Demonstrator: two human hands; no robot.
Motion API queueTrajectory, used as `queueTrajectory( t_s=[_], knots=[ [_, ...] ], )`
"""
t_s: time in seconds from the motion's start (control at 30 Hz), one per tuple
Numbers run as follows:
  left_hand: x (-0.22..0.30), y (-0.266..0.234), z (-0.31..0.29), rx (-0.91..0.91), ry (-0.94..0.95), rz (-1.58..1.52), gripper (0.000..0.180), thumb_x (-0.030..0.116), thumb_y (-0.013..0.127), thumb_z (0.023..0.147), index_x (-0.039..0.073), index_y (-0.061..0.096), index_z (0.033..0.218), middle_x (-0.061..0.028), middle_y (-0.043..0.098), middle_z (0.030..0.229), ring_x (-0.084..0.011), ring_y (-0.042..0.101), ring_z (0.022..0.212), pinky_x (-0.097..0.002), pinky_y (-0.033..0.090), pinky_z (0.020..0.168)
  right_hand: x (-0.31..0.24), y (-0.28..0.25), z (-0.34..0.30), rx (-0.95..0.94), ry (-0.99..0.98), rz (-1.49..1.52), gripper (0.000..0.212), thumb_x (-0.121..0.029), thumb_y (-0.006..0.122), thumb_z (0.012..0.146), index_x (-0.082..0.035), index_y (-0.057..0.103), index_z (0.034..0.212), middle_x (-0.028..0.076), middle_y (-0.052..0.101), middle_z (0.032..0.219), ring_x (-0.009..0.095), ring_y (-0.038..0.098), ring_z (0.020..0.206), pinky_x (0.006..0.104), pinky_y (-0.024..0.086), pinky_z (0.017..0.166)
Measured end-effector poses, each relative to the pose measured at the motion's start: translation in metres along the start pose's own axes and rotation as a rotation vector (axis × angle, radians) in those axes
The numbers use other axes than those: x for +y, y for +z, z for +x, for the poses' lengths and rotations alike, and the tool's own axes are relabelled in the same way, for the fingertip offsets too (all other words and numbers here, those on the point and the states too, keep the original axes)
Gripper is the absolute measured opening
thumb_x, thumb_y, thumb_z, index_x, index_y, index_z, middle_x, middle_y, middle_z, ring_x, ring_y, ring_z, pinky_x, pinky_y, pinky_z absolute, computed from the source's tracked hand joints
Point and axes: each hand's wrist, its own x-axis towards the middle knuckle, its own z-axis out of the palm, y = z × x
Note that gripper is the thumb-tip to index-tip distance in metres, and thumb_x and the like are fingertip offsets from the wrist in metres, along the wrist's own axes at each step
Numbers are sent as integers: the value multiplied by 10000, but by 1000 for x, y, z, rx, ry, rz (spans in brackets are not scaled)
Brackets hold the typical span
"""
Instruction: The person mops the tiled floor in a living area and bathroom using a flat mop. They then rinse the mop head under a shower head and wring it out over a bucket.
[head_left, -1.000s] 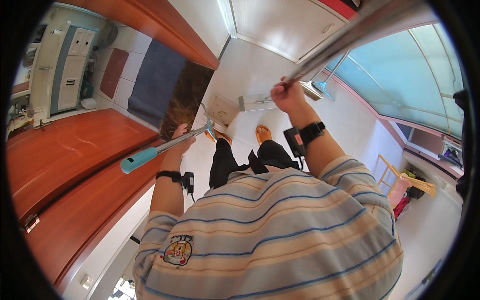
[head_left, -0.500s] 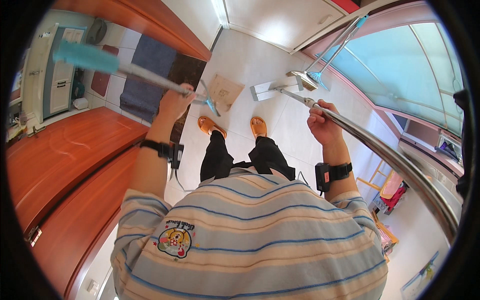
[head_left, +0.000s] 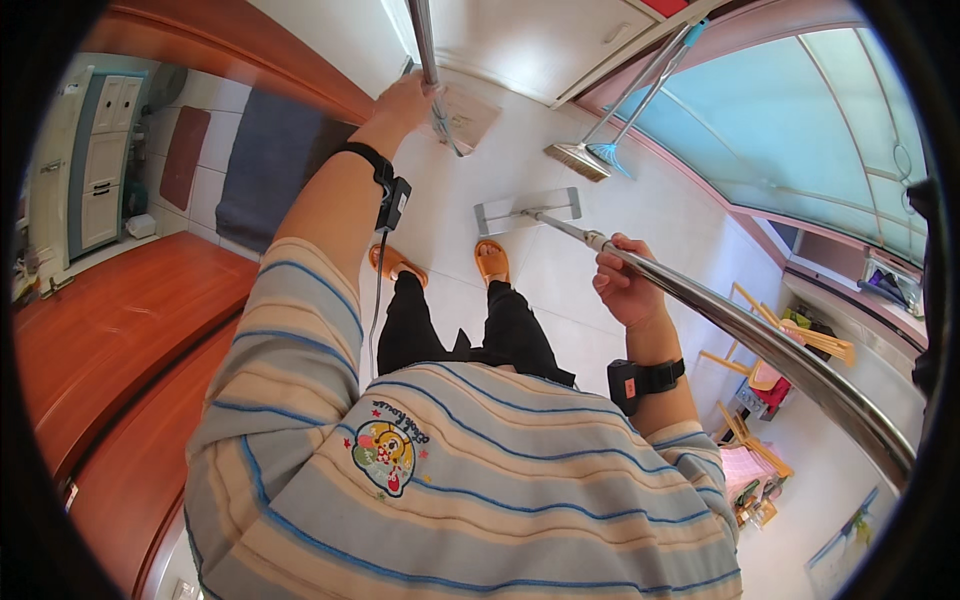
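My left hand (head_left: 405,103) is wrapped round the metal pole (head_left: 423,40) of a long-handled cleaning tool, reaching forward near the red-brown door. The tool's narrow head shows partly below the hand; its exact kind is unclear. Closed round the upper part of a flat mop's silvery handle (head_left: 770,345) is my right hand (head_left: 630,280). The mop's grey rectangular head (head_left: 500,216) lies on the floor just ahead of my orange slippers (head_left: 492,262). Its handle runs past my right side toward the lower right rim.
A broom (head_left: 578,160) and a blue-headed tool (head_left: 610,155) lean by the pinkish-framed glass door (head_left: 800,120). Red-brown wood (head_left: 130,310) borders the left side. A beige square (head_left: 472,115) is on the floor ahead. Wooden racks (head_left: 750,440) stand at right.
My left hand has swung forward and right with its tool, whose pole now points away toward the upper edge. The right hand still grips the mop; the view has shifted slightly.
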Motion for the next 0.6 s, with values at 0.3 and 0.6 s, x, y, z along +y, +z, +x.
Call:
queueTrajectory(
  t_s=[0.3, 0.6],
  knots=[
    [20, -24, -27, 132, 72, 160, 525, 202, 556, 872, 92, 399, 1360, -154, 479, 1324, -336, 496, 1187, -420, 420, 986, -6, -13, 30, 39, 97, -126, 104, -213, 523, 895, -126, 563, 854, -6, 444, 620, 80, 355, 442, 290, 466, 568],
    [165, -95, -206, -65, 478, -910, 768, 150, 712, 781, 100, 308, 1432, -79, 445, 1358, -212, 498, 1166, -389, 430, 957, -23, -29, 85, 275, 247, -407, 104, -254, 623, 808, -172, 562, 830, -3, 453, 570, 75, 335, 414, 259, 408, 485]
  ],
)
